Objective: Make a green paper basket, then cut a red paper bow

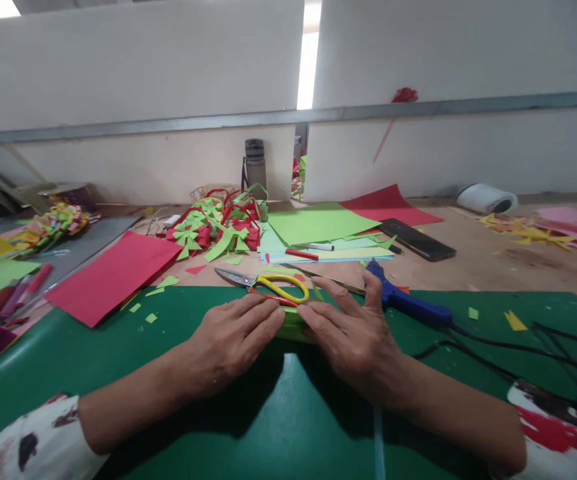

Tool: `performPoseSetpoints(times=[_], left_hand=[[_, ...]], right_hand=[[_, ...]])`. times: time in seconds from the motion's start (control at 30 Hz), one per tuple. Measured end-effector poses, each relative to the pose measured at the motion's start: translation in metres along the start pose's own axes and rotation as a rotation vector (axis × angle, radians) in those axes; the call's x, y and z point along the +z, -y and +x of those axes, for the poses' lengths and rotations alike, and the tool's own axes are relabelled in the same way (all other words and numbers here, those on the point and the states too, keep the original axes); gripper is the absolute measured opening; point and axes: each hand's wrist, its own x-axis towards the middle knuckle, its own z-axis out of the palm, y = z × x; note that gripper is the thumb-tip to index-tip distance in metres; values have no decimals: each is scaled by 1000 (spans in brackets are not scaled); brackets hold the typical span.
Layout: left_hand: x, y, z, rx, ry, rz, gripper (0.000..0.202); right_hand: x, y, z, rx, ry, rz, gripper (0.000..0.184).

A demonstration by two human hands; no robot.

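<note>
Head view: both hands are laid flat on a green mat (118, 360) at the near edge of the bench. Left hand (233, 337) and right hand (353, 333) are pressed, fingers stretched and nearly meeting, onto a small folded strip of light-green paper (293, 327) — nothing is gripped, palms down, strip pinned between fingertips and mat. Strip lies approx. mid-mat, just in front of the scissors (268, 285), yellow-handled, blades pointing left.

Progress, as judged: a fold or crease seems to be under way; the strip is already cut and partly folded. A pile of finished red-and-green bows (213, 230) is seen farther back, so several pcs are done, w/ loose sheets left unused.

Counts: 1 pr scissors, 1 blue glue gun (408, 303) w/ black cord just beside the right hand, 1 dark phone (415, 239), 1 grey bottle (255, 163) by the wall, 1 white roll (485, 199) at right. Red sheets — 2 big ones visible, one at left (113, 273). One large green sheet (318, 223) atop a thin stack. Bows are too tangled to be counted; scraps likewise.
</note>
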Motion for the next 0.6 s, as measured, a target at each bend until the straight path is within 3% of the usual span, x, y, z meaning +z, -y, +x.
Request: performPoseSetpoints(times=[0.23,0.6], left_hand=[[5,-4,0,-39,-38,-62,28],[9,-9,0,-61,21,-89,21]], right_hand=[[0,0,0,-29,-12,-25,20],[0,0,-2,-84,78,-26,19]])
